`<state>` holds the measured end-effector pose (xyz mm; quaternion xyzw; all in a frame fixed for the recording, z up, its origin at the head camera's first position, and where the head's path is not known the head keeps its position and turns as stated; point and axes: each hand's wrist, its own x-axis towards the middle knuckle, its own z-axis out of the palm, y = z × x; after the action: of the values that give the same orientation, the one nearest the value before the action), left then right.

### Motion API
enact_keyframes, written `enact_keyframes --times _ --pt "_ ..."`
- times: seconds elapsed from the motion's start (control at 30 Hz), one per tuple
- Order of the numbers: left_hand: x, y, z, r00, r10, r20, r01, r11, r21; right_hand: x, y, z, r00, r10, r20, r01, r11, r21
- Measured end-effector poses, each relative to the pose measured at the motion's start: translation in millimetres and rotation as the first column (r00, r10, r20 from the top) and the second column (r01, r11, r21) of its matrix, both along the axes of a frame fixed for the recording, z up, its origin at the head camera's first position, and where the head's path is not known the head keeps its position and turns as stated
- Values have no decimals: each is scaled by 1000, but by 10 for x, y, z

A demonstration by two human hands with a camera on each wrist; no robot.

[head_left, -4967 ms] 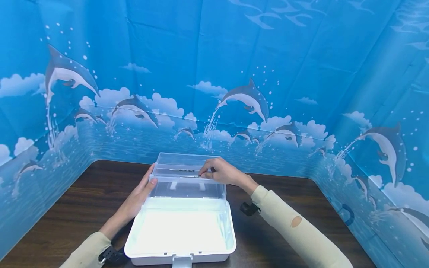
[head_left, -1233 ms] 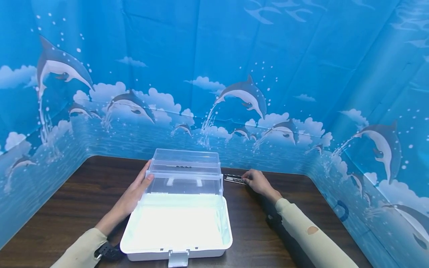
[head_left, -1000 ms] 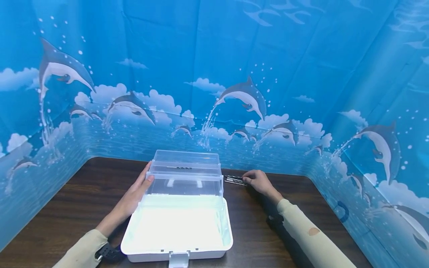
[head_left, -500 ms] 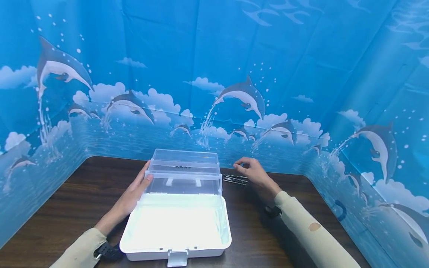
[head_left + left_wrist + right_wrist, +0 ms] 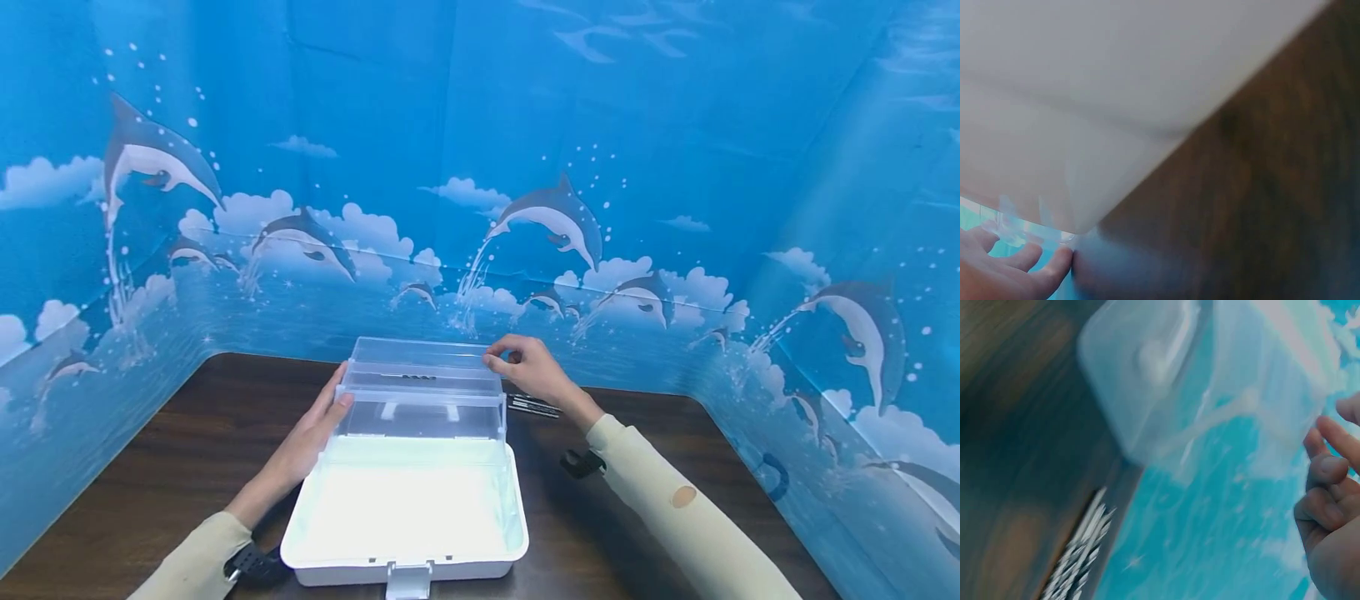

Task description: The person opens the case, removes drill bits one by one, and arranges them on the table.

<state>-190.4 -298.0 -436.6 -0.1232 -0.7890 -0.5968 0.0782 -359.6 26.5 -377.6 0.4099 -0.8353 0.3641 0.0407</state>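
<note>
A white storage box (image 5: 517, 533) stands on the table, its clear tiered lid trays (image 5: 367, 379) raised at the back. My left hand (image 5: 311, 433) touches the left side of the trays, thumb at the front corner; the fingers (image 5: 1054, 269) look nearly straight in the left wrist view. One spiral drill bit (image 5: 418, 377) lies in the middle tray. My right hand (image 5: 528, 367) is beside the upper tray's right end, fingers loosely bent, nothing seen between them. Several metal drill bits (image 5: 1079, 556) lie side by side on the table, just right of the trays and partly hidden by that hand.
The dark wood table (image 5: 172, 450) runs back to a blue dolphin-print curtain (image 5: 480, 217), which stands close behind the trays. A latch (image 5: 408, 581) hangs from the box's front edge. Black straps (image 5: 581, 463) circle both wrists.
My right hand has let go of a drill bit beside the others on the table, then lifted and come left to the trays' right end. The left hand has stayed at the tray side.
</note>
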Motion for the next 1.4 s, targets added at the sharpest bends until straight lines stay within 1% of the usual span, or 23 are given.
enact_keyframes --times 0.07,0.17,0.23,0.3,0.4,0.47,0.5,0.57,0.63,0.7,0.77,0.83,0.93,1.03,1.27,1.33,1.4 --pt "-28 37 -4 1000 -4 -1 4 1000 -12 75 -51 66 1000 15 7 -15 1000 25" --pt "-47 51 7 1000 8 8 -7 1000 -11 188 -201 172 997 82 12 -83 991 101" --pt "-45 41 14 1000 15 15 -15 1000 -6 250 -335 218 990 143 19 -144 976 165" --pt "-40 29 17 1000 17 24 -17 1000 3 301 -462 233 984 178 -4 -172 956 239" --pt "-30 24 12 1000 9 26 -9 1000 10 368 -614 216 982 175 -71 -143 934 327" --pt "-30 25 14 1000 -5 26 4 1000 20 405 -685 210 981 150 -125 -96 928 361" --pt "-28 28 15 1000 -4 26 4 1000 18 423 -713 207 980 139 -140 -80 927 366" --pt "-21 35 14 1000 -1 31 1 1000 13 449 -755 199 981 126 -150 -63 928 368" --pt "-14 43 14 999 8 38 -8 1000 2 461 -780 190 983 120 -139 -63 931 359" --pt "-11 50 18 999 25 40 -25 1000 -13 459 -794 182 987 119 -105 -76 935 347" --pt "-12 50 23 999 28 36 -28 999 -18 444 -803 171 991 113 -69 -83 935 346" --pt "-11 46 30 999 22 31 -21 1000 -12 416 -807 153 994 108 -31 -92 937 338" --pt "-11 37 32 1000 15 26 -14 1000 -10 373 -814 121 996 93 -1 -88 943 321" --pt "-27 20 6 999 13 31 -13 1000 -10 340 -811 91 997 82 17 -83 952 294" --pt "-126 -53 -120 999 16 32 -16 1000 -7 318 -810 60 996 68 62 -81 969 234" --pt "-129 -55 -125 999 15 32 -15 1000 -6 316 -809 52 995 73 68 -86 972 219" --pt "-112 -43 -103 999 13 35 -13 1000 -3 314 -803 45 994 81 76 -95 974 207"
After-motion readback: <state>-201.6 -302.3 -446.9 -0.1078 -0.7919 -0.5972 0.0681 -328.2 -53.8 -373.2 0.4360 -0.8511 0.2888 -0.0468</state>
